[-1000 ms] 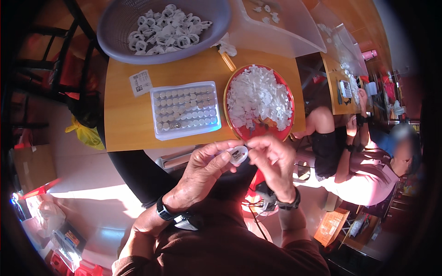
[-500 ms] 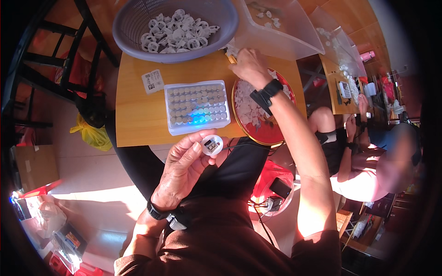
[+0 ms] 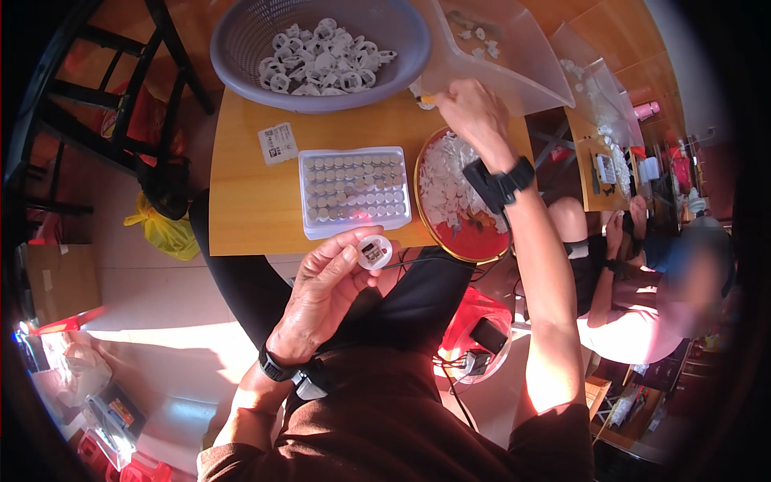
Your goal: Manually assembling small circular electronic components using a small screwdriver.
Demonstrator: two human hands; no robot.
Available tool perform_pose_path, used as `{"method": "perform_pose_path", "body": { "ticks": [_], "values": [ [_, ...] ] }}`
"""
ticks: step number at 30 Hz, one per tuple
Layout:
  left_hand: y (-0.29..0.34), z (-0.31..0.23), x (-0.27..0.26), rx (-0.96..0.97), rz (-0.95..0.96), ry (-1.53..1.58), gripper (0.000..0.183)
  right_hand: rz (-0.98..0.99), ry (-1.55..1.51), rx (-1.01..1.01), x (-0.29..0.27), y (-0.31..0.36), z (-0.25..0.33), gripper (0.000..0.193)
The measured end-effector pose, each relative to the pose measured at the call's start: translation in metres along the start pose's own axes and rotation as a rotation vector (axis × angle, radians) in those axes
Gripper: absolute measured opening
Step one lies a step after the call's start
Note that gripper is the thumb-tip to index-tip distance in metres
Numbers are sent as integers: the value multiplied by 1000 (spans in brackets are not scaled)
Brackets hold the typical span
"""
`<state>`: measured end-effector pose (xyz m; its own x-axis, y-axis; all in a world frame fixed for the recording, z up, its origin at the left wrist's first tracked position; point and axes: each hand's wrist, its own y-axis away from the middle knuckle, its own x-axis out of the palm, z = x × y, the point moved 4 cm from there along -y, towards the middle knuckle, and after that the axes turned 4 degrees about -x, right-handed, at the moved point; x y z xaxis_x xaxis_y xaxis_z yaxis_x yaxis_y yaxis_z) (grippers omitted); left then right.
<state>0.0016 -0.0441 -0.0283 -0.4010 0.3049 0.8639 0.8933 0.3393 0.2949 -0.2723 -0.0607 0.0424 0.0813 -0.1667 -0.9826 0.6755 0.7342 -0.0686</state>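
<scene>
Left hand: pinches the disc [image 3: 374, 252] between thumb and fingers; the hand [image 3: 321, 277] is raised in front of the worktop's near edge, palm side turned up.
Disc: white, round, its face turned up toward the head; a dark patch and small metallic parts show in its middle.
Right hand: reaches across the plate, the hand [image 3: 474, 116] with fingers curled at the orange handle [image 3: 427, 99]; how firmly they close on it I cannot tell.
Plate: red with a gold rim [image 3: 474, 241], on the worktop's right side, partly under the right forearm.
Chips: a heap of small white pieces [image 3: 443, 173] on the plate, leaving red bare at the near side.
Tray: pale, rectangular [image 3: 357, 231], left of the plate and just beyond the left hand.
Cells: silvery round pieces [image 3: 345, 177] standing in rows in the tray.
Basket: grey-blue [image 3: 237, 56], at the worktop's far side, holding white rings [image 3: 325, 60].
Bin: see-through [image 3: 522, 72], right of the basket, with a few white pieces inside.
Card: white with dark print [image 3: 278, 144], between basket and tray.
Worktop: yellowish wood [image 3: 249, 201].
Co-worker: seated at right in a pink top [image 3: 634, 325], near another table [image 3: 594, 189].
</scene>
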Motion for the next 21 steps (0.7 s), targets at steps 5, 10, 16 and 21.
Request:
{"method": "perform_pose_path", "body": {
  "ticks": [5, 10, 16, 21],
  "values": [
    [3, -4, 0, 7, -19, -26, 41, -15, -278, -104, -30, 61, -13, 24],
    [-3, 5, 3, -62, 49, 21, 43, 123, -1025, 51, -64, 143, -24, 27],
    [-7, 15, 9, -158, 97, 66, 40, 76, -1010, -93, -80, 177, -8, 18],
    [-6, 23, 9, -170, 110, 103, 41, -9, -729, -309, -90, 182, 3, 23]
  ]
}}
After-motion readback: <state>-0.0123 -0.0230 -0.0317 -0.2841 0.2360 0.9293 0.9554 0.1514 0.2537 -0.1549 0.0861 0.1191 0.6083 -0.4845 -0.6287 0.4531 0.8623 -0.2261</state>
